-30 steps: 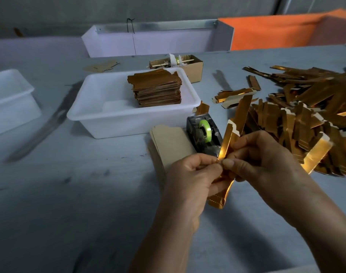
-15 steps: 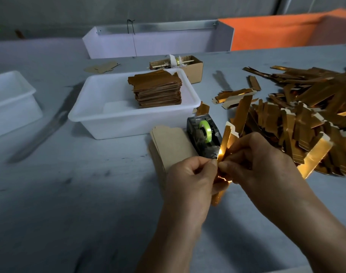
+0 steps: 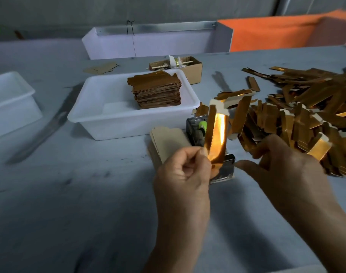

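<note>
At the far left a white tub is sitting on the tabletop, and beside it a white tray is holding a stack of gold cards. Just in front of the tray, a pile of brown card blanks is lying next to a tape dispenser. My left hand is pinching the lower end of a gold strip between thumb and curled fingers, holding it nearly upright in front of the dispenser. My right hand is hovering just right of the strip, apart from it, fingers loosely spread and gripping nothing, though it is blurred. Further right, a heap of gold strips is sprawling across the tabletop.
</note>
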A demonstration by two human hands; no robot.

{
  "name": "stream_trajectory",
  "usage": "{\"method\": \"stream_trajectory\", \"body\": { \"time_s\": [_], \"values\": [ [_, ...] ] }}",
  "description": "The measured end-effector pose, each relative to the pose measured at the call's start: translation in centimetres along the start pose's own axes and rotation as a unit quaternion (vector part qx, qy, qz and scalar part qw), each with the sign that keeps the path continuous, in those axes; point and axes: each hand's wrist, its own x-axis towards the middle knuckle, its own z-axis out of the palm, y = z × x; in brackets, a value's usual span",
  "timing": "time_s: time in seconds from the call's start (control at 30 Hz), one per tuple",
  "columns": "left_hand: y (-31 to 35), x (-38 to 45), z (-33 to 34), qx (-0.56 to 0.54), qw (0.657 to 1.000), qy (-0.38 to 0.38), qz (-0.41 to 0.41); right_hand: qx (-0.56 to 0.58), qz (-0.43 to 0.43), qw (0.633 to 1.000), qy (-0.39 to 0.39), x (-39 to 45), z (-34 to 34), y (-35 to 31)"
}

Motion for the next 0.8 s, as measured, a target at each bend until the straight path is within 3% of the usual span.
{"method": "stream_trajectory", "body": {
  "time_s": [0.07,0.13,0.47,0.63,0.8],
  "values": [
    [0.2,0.0,0.0,0.008,1.000,-0.016,0.002,0.225,0.040,0.972,-0.047,-0.1,-0.3,0.1],
    [0.1,-0.2,0.3,0.016,0.999,-0.032,-0.017,0.343,0.056,0.935,-0.077,-0.4,0.1,-0.4],
    [-0.7,-0.6,-0.1,0.001,0.993,-0.045,-0.112,0.490,0.082,0.858,-0.131,-0.2,2.3,-1.2],
    [-0.5,0.0,-0.6,-0.076,0.972,-0.058,-0.216,0.477,0.088,0.861,-0.156,-0.3,2.4,-0.8],
    [-0.5,0.7,-1.5,-0.059,0.963,-0.114,-0.235,0.482,0.094,0.856,-0.164,-0.3,2.3,-0.4]
  ]
}}
